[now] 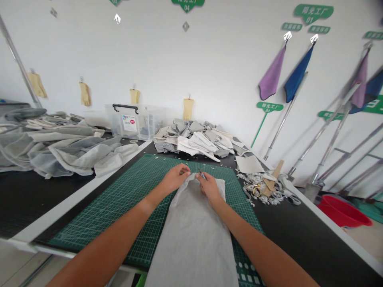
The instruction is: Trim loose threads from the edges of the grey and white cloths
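A black desk (36, 199) carries a green cutting mat (143, 187), with a long grey fabric piece (191, 235) lying along the mat and past its near edge. Toward the far edge stands a clear plastic box (128, 123) holding grey cloth, beside a heap of fabric offcuts (194, 139). The left hand (175, 179) has its fingers (184, 170) pressed together on the fabric's top edge; the right hand (210, 188) pinches small metal snips (201, 173)

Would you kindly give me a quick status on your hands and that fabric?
Left hand on top edge of grey fabric. Right hand holding small snips there. Fabric on green cutting mat, small scraps along its far edge.
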Motion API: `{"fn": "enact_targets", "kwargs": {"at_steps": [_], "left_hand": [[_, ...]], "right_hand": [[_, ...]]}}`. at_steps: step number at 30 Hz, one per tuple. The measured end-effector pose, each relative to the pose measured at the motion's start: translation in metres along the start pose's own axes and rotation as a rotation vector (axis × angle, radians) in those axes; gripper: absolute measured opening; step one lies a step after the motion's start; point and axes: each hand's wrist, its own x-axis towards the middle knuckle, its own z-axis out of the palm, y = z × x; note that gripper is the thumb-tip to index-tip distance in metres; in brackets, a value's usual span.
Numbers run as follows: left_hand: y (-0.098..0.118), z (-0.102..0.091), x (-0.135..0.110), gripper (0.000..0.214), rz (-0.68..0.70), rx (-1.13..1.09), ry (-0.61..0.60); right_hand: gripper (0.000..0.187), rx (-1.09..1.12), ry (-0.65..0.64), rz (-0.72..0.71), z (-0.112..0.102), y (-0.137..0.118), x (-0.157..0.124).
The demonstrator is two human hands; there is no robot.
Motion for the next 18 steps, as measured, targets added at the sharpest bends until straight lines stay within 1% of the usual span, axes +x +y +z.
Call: {"fn": "enact_targets", "kwargs": {"at_steps": [3, 5, 7, 9, 12, 14, 16, 18], "left_hand": [[-0.006, 0.004, -0.002, 0.032, -0.101, 0.001, -0.068], [-0.001, 0.006, -0.004, 0.036, -0.118, -0.032, -0.108], [0.007, 0.006, -0.006, 0.038, -0.136, -0.09, -0.12], [0.014, 0.006, -0.009, 0.039, -0.191, -0.166, -0.124], [0.016, 0.004, -0.01, 0.039, -0.32, -0.333, -0.156], [0.016, 0.001, -0.01, 0.04, -0.403, -0.492, -0.21], [0.018, -0.004, -0.01, 0.042, -0.469, -0.667, -0.306], [0.026, -0.007, -0.011, 0.041, -0.504, -0.83, -0.424]], "right_hand": [[0.039, 0.008, 0.005, 0.015, 0.001, -0.001, -0.001], [0.039, 0.025, -0.005, 0.025, 0.001, 0.0, -0.001], [0.038, 0.056, -0.023, 0.035, 0.001, 0.002, -0.001], [0.037, 0.093, -0.039, 0.042, 0.0, 0.002, 0.0], [0.036, 0.134, -0.039, 0.033, -0.003, -0.002, 0.003], [0.036, 0.162, -0.031, 0.018, -0.008, -0.01, 0.004], [0.037, 0.21, -0.029, -0.001, -0.014, -0.022, 0.004], [0.037, 0.258, -0.028, -0.02, -0.021, -0.036, 0.004]]}}
